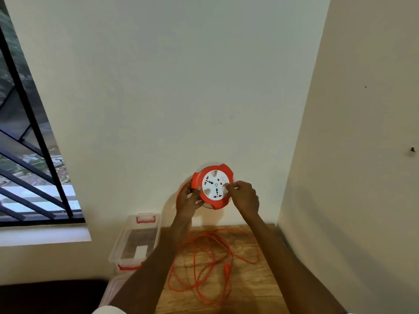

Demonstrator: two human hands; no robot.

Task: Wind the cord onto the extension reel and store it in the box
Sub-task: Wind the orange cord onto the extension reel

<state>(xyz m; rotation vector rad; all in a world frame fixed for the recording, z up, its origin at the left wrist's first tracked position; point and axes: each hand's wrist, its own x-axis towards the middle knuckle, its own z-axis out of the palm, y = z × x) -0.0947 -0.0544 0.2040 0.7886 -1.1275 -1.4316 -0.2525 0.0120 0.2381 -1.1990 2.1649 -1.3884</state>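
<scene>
I hold an orange extension reel point(212, 186) with a white socket face up in front of the wall, above the table. My left hand point(188, 200) grips the reel's left rim. My right hand point(243, 197) pinches the winding knob on the right of the white face. The orange cord point(204, 257) runs down from the reel's left side and lies in loose loops on the wooden table point(254, 288), its plug end near the middle of the pile. A clear plastic box point(133, 241) with red latches stands open at the table's left edge.
A clear lid point(111, 291) lies in front of the box. Walls meet in a corner close behind and to the right of the table. A barred window point(34, 155) is at the left, with a dark surface below it.
</scene>
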